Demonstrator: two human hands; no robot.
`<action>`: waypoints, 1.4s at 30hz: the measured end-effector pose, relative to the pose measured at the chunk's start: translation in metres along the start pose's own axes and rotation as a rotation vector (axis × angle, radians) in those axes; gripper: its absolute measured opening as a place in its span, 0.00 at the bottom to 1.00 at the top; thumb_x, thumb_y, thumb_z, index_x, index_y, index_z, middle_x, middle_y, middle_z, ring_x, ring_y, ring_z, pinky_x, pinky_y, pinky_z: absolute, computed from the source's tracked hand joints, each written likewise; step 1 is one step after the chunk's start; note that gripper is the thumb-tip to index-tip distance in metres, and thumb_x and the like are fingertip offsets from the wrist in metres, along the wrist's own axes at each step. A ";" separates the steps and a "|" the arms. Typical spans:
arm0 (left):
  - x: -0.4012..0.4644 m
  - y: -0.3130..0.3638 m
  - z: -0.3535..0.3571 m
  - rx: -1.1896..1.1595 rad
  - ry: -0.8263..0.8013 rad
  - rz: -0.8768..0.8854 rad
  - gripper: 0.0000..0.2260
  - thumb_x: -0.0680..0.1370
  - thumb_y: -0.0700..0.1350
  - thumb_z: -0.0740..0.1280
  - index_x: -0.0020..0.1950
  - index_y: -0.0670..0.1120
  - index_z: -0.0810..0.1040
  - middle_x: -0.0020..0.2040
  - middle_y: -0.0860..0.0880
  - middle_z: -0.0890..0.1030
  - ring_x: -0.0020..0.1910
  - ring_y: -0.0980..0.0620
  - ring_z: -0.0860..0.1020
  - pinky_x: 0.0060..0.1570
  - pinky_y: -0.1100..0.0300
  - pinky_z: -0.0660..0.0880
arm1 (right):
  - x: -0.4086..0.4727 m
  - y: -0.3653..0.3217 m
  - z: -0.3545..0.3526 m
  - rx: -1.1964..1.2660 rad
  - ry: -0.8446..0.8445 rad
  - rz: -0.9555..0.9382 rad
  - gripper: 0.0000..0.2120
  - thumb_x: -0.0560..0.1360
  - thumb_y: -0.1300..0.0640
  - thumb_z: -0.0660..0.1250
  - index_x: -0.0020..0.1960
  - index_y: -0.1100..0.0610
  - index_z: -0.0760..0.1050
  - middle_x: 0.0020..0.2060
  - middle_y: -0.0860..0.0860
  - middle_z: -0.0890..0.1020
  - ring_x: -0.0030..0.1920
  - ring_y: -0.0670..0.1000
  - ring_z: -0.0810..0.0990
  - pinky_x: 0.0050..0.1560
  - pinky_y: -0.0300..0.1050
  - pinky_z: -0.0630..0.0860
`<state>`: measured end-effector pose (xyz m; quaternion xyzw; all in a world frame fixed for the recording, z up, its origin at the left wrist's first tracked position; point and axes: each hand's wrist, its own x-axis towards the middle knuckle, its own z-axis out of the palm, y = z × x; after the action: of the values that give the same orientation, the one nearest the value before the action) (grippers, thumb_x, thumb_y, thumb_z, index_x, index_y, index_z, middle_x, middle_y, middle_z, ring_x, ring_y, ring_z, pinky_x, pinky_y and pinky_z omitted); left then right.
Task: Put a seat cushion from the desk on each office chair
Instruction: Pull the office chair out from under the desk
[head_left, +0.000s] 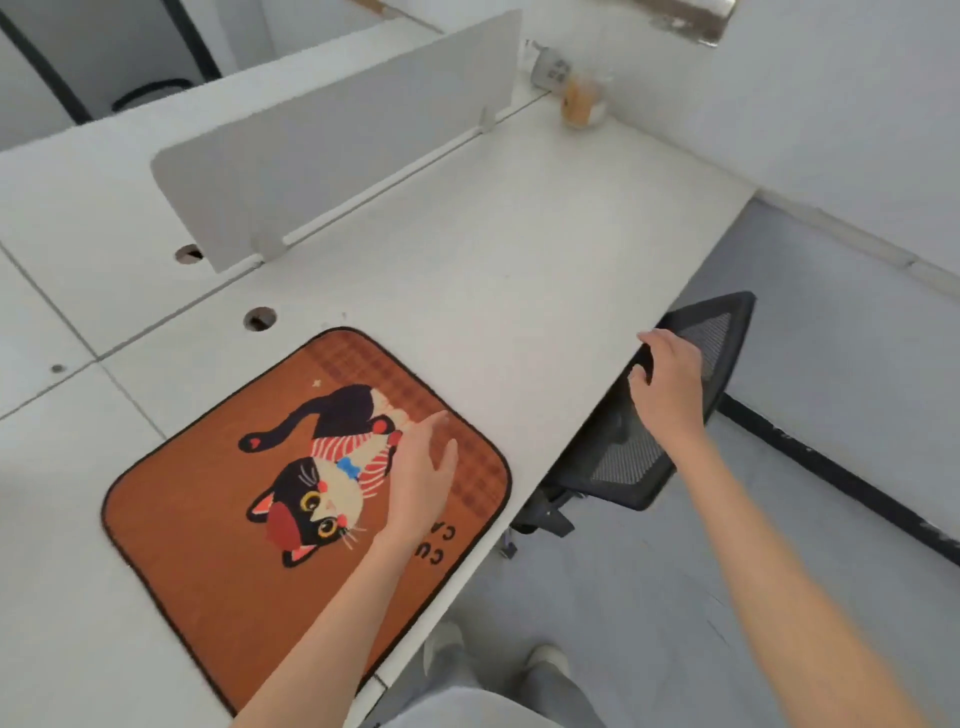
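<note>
Standing at the near edge of the white desk (519, 249), light shoes (545, 657) showing on the grey floor (649, 597) below.

Lying flat on the near left part of the desk: an orange seat cushion (208, 519) with a black border, printed with a black-and-cream cat in a striped top and blue bow. Reading only the letters "CU" and "CA" near its right edge, upside down and partly covered by the forearm.

Hovering or resting over the cushion's right half, the left hand (421, 478), fingers spread flat and holding nothing; contact with the fabric impossible to tell.

Reaching to the right past the desk edge, the right hand (670, 389), fingers curled over the top rim of a black mesh office chair (639, 452), whose backrest is tucked close against the desk.

Sitting farther back on the desk: two round cable holes (260, 318), then a pale divider panel (337, 140) standing upright.

Blurring at the far right corner: a white mug (550, 70) with illegible markings, and just beside it a clear cup (584, 104) of something orange.
</note>
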<state>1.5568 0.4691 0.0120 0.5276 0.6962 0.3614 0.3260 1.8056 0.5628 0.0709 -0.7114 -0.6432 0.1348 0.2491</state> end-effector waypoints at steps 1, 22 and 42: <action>0.003 0.019 0.022 0.010 -0.102 0.061 0.16 0.78 0.43 0.62 0.66 0.45 0.71 0.64 0.48 0.76 0.64 0.49 0.72 0.65 0.54 0.68 | 0.000 0.018 -0.017 -0.014 0.085 0.068 0.19 0.75 0.67 0.58 0.65 0.63 0.69 0.65 0.59 0.71 0.68 0.59 0.63 0.67 0.46 0.59; -0.029 0.124 0.222 0.300 -0.622 0.152 0.23 0.72 0.44 0.68 0.66 0.46 0.69 0.57 0.46 0.78 0.53 0.49 0.77 0.55 0.56 0.76 | 0.012 0.156 -0.050 1.242 -0.348 0.883 0.09 0.78 0.64 0.57 0.41 0.60 0.72 0.37 0.56 0.77 0.38 0.52 0.76 0.43 0.45 0.75; -0.220 0.198 0.373 0.228 -0.793 0.293 0.19 0.67 0.46 0.67 0.56 0.46 0.71 0.50 0.49 0.77 0.46 0.49 0.74 0.42 0.60 0.66 | -0.124 0.333 -0.169 1.007 0.020 1.018 0.12 0.80 0.60 0.55 0.40 0.57 0.71 0.36 0.51 0.75 0.38 0.48 0.73 0.45 0.48 0.73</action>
<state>2.0183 0.3512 -0.0006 0.7513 0.4707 0.0941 0.4529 2.1570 0.3942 0.0208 -0.7231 -0.0890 0.5084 0.4591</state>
